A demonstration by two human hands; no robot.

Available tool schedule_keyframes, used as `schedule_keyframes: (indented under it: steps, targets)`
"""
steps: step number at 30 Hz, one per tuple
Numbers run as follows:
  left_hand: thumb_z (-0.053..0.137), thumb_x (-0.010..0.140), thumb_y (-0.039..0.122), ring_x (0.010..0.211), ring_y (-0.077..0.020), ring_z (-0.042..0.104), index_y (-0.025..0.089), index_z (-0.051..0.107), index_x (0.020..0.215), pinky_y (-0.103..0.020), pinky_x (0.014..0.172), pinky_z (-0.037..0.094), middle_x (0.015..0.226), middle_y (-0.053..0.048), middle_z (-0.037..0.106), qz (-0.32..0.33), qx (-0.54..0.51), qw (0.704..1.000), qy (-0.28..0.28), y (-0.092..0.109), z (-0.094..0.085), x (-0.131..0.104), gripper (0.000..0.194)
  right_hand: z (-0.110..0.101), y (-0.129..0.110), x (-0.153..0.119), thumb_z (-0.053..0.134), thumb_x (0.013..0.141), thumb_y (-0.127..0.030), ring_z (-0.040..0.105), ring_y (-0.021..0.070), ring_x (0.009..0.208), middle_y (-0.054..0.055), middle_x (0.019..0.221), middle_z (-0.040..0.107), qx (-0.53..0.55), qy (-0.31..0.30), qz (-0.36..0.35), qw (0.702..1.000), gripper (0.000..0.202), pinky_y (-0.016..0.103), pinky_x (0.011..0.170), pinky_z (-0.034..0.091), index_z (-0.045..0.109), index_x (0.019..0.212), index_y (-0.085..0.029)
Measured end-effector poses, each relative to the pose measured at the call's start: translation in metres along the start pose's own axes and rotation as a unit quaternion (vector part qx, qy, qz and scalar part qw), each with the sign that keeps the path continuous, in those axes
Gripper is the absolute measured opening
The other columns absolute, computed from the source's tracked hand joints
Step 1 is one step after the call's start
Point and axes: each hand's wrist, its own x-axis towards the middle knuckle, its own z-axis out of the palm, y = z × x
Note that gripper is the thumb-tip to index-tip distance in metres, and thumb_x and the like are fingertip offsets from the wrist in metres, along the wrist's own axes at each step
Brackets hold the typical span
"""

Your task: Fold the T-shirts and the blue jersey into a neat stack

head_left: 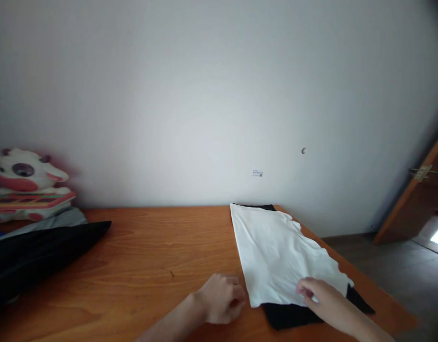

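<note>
A white cloth (272, 251), which looks like a garment, lies spread out at the right end of the wooden table. Its right edge is wavy. Beneath it is a black cloth (288, 317), showing at the front, the far end and the right corner. My left hand (222, 298) is closed with curled fingers, just left of the white cloth's near corner and apart from it. Over the cloth's near edge, my right hand (317, 294) has its fingers curled in towards the thumb. No fabric is seen lifted in either hand.
On the left of the table (158, 247) lie a black fabric item (44, 254) and a grey cloth (67, 218). A cow-shaped toy keyboard (30, 185) stands behind them. A white wall (190, 118) rises at the back. An open wooden door (414, 204) is at the right.
</note>
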Motion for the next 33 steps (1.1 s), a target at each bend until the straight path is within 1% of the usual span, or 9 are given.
schedule_keyframes:
  steps: [4, 10, 13, 16, 18, 21, 25, 29, 33]
  targets:
    - [0.054, 0.091, 0.023, 0.084, -0.0199, 0.068, 0.023, 0.065, 0.084, -0.028, 0.074, 0.051, 0.089, -0.004, 0.072, -0.077, 0.037, 0.996, 0.04, -0.033, -0.01, -0.046, 0.013, 0.025, -0.056, 0.027, 0.048, 0.088, -0.031, 0.069, 0.0228, 0.081, 0.005, 0.084, 0.074, 0.088, -0.058, -0.067, 0.992, 0.02, 0.031, 0.077, 0.052, 0.066, 0.079, -0.028]
    - [0.05, 0.092, 0.019, 0.092, -0.0211, 0.065, 0.021, 0.067, 0.091, -0.033, 0.086, 0.051, 0.096, -0.007, 0.071, -0.211, 0.047, 0.964, 0.156, -0.075, -0.015, -0.121, 0.017, 0.074, -0.163, 0.063, 0.041, 0.09, -0.024, 0.07, 0.0203, 0.087, 0.005, 0.097, 0.075, 0.111, -0.062, -0.172, 0.977, 0.027, 0.03, 0.081, 0.051, 0.067, 0.096, -0.027]
    - [0.051, 0.089, 0.017, 0.094, -0.0209, 0.065, 0.02, 0.068, 0.098, -0.033, 0.088, 0.051, 0.098, -0.008, 0.071, -0.254, -0.01, 0.939, 0.232, -0.083, -0.015, -0.139, 0.019, 0.099, -0.207, 0.074, 0.039, 0.089, -0.019, 0.071, 0.0208, 0.093, 0.006, 0.104, 0.075, 0.105, -0.086, -0.199, 0.971, 0.032, 0.031, 0.083, 0.051, 0.067, 0.105, -0.025]
    - [0.054, 0.089, 0.021, 0.083, -0.0184, 0.065, 0.018, 0.068, 0.1, -0.03, 0.079, 0.053, 0.092, -0.007, 0.07, -0.307, -0.113, 0.894, 0.307, -0.09, -0.014, -0.142, 0.018, 0.121, -0.238, 0.08, 0.04, 0.089, -0.018, 0.072, 0.0211, 0.095, 0.007, 0.106, 0.076, 0.114, -0.096, -0.219, 0.964, 0.034, 0.03, 0.083, 0.052, 0.066, 0.11, -0.023]
    - [0.055, 0.09, 0.027, 0.076, -0.0167, 0.064, 0.017, 0.068, 0.101, -0.027, 0.071, 0.052, 0.088, -0.006, 0.069, -0.341, -0.19, 0.849, 0.356, -0.095, -0.011, -0.14, 0.019, 0.135, -0.25, 0.083, 0.041, 0.091, -0.02, 0.073, 0.0211, 0.093, 0.008, 0.105, 0.076, 0.115, -0.082, -0.223, 0.965, 0.032, 0.03, 0.081, 0.051, 0.066, 0.111, -0.023]
    - [0.059, 0.087, 0.031, 0.073, -0.0156, 0.062, 0.016, 0.067, 0.101, -0.026, 0.069, 0.05, 0.085, -0.004, 0.068, -0.362, -0.27, 0.794, 0.407, -0.102, -0.006, -0.139, 0.022, 0.152, -0.259, 0.089, 0.045, 0.094, -0.028, 0.074, 0.0231, 0.085, 0.006, 0.093, 0.077, 0.076, -0.064, -0.175, 0.98, 0.027, 0.03, 0.072, 0.05, 0.066, 0.111, -0.023]
    - [0.059, 0.087, 0.03, 0.07, -0.0139, 0.059, 0.016, 0.065, 0.102, -0.026, 0.067, 0.047, 0.083, -0.002, 0.067, -0.374, -0.287, 0.769, 0.432, -0.107, -0.003, -0.139, 0.022, 0.159, -0.266, 0.108, 0.048, 0.097, -0.041, 0.074, 0.0267, 0.082, 0.006, 0.085, 0.077, 0.037, -0.09, -0.137, 0.986, 0.026, 0.032, 0.066, 0.046, 0.064, 0.108, -0.024]
    - [0.061, 0.085, 0.027, 0.066, -0.0117, 0.055, 0.016, 0.064, 0.1, -0.024, 0.064, 0.044, 0.08, 0.0, 0.064, -0.377, -0.316, 0.744, 0.452, -0.111, -0.001, -0.138, 0.019, 0.158, -0.274, 0.128, 0.044, 0.097, -0.05, 0.075, 0.0305, 0.082, 0.008, 0.081, 0.077, 0.003, -0.131, -0.125, 0.983, 0.033, 0.035, 0.065, 0.045, 0.06, 0.082, -0.026]
    - [0.066, 0.082, 0.024, 0.065, -0.0099, 0.051, 0.018, 0.061, 0.097, -0.022, 0.062, 0.042, 0.077, 0.003, 0.059, -0.373, -0.398, 0.678, 0.492, -0.119, -0.001, -0.137, 0.017, 0.164, -0.275, 0.13, 0.032, 0.097, -0.062, 0.075, 0.0333, 0.077, 0.009, 0.071, 0.075, -0.004, -0.11, -0.087, 0.99, 0.052, 0.036, 0.061, 0.044, 0.057, 0.068, -0.028]
